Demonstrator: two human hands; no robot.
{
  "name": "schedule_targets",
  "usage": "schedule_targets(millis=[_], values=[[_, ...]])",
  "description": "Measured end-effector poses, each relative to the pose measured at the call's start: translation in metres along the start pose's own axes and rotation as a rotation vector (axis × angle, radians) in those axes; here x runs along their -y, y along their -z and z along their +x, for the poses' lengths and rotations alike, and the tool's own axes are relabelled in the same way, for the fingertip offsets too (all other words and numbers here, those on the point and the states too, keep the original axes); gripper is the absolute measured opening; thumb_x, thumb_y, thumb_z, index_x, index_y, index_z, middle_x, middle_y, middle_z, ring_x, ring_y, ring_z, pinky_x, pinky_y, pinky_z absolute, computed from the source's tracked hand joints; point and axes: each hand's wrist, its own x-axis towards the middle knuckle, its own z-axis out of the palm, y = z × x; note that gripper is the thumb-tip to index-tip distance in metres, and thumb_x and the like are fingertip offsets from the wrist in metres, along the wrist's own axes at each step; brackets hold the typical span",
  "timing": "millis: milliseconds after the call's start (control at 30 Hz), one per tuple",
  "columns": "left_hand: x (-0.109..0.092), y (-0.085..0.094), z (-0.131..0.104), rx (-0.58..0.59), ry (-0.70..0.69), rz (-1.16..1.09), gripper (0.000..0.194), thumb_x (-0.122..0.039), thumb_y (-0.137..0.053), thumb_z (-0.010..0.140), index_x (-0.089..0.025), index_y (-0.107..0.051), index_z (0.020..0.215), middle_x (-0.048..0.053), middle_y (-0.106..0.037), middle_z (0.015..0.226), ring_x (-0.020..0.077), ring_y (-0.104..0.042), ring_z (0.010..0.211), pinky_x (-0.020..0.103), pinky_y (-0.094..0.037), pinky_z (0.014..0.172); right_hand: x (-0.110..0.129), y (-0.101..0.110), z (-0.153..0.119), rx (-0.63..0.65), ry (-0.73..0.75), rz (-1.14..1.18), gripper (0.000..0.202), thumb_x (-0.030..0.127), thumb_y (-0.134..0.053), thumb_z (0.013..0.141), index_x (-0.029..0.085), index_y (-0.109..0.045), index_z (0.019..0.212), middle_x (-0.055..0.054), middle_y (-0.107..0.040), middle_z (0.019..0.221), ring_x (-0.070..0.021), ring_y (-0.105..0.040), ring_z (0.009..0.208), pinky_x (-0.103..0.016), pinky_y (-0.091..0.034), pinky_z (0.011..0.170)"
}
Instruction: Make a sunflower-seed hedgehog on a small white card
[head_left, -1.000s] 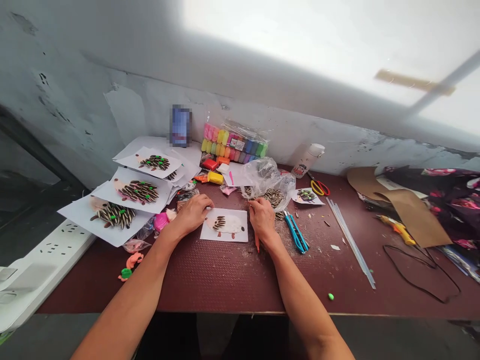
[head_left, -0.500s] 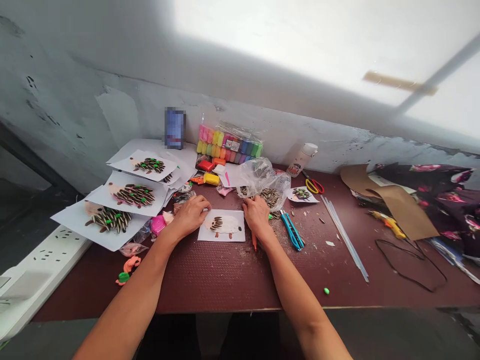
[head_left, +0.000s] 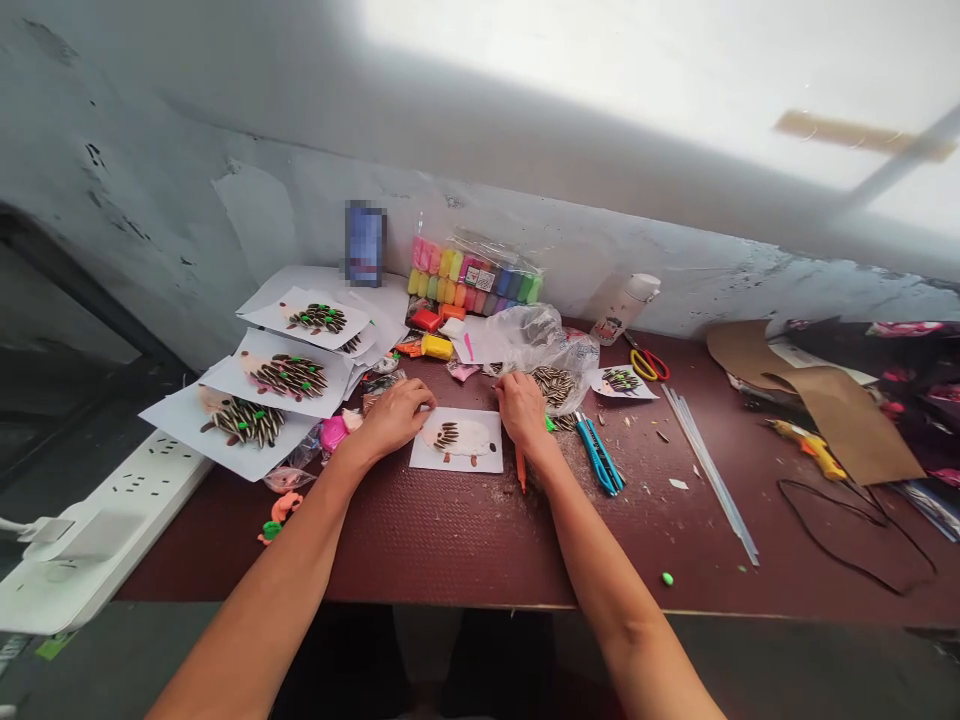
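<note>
Seed-laying seems in hand on the card (head_left: 427,461), which lies between the left hand (head_left: 396,412) and right hand (head_left: 523,408), fingers bent, grip impossible to tell, and the next move likely calls for pinching from the seed heap (head_left: 555,386) beyond the card's far right corner.
</note>
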Motion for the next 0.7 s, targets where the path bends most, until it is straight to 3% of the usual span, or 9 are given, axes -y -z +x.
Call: schedule_targets(millis=[133, 333, 500, 700], values=[[-0.006, 0.006, 0.003, 0.058, 0.014, 0.087, 0.023, -0.011, -0.056, 0.086, -0.020, -0.076, 0.093, 0.008, -0.071, 0.102, 0.0250, -0.064, 0.100, 0.037, -0.049, 0.095, 0.000, 0.005, -0.007, -0.025, 0.044, 0.234, 0.017, 0.016, -0.054, 0.099, 0.017, -0.071, 0.101, -0.010, -0.073, 0.101, -0.0232, -0.061, 0.097, -0.031, -0.042, 0.085], [-0.013, 0.009, 0.009, 0.077, 0.002, 0.100, 0.026, -0.010, -0.057, 0.085, -0.020, -0.078, 0.095, 0.009, -0.073, 0.096, 0.0258, -0.062, 0.097, 0.036, -0.048, 0.087, 0.006, 0.001, -0.021, 0.094, 0.139, 0.517, 0.015, 0.013, -0.061, 0.093, 0.021, -0.073, 0.096, -0.001, -0.073, 0.087, -0.0158, -0.061, 0.077, -0.025, -0.041, 0.074], [-0.015, 0.008, 0.012, 0.138, 0.003, 0.022, 0.024, -0.011, -0.058, 0.085, -0.020, -0.078, 0.095, 0.007, -0.074, 0.093, 0.0247, -0.063, 0.095, 0.036, -0.047, 0.087, 0.012, -0.004, -0.023, 0.129, 0.189, 0.512, 0.015, 0.012, -0.064, 0.092, 0.021, -0.076, 0.094, -0.002, -0.071, 0.086, -0.0151, -0.060, 0.077, -0.026, -0.041, 0.075], [-0.009, 0.003, 0.010, 0.110, 0.004, -0.061, 0.021, -0.012, -0.060, 0.085, -0.021, -0.078, 0.093, 0.006, -0.074, 0.095, 0.0244, -0.063, 0.095, 0.037, -0.047, 0.089, 0.017, -0.008, -0.025, 0.120, 0.208, 0.472, 0.013, 0.015, -0.064, 0.096, 0.021, -0.076, 0.094, -0.003, -0.068, 0.088, -0.0156, -0.059, 0.081, -0.026, -0.040, 0.075]])
